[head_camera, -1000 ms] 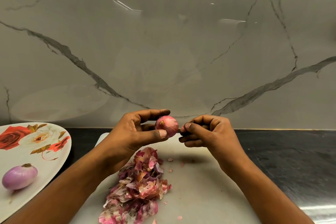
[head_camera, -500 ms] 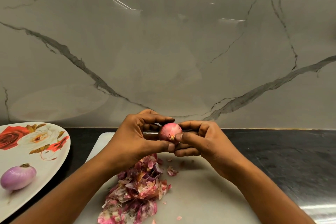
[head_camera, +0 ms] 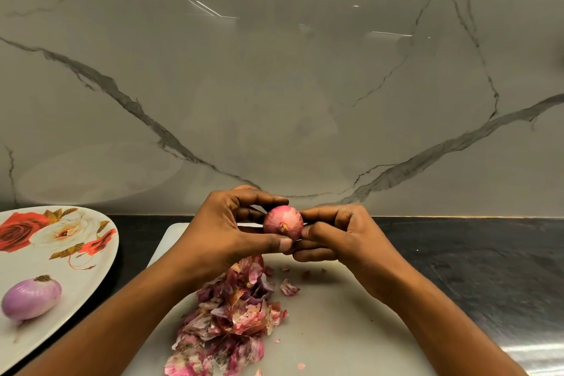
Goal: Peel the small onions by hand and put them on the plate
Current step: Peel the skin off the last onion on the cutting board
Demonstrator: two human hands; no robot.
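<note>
- My left hand curls round the onion, held up over the board.
- My right hand pinches it near the root end.
- I'd best hook a thumbnail under the dry skin, strip it and turn the onion.
- The plate waits at my left.

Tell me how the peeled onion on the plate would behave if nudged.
The peeled onion is rounded and lies on its side, so it would probably roll. Its bare surface looks smooth and shiny, so likely slippery to pinch. The plate looks shallow, so a hard nudge might send it off.
</note>
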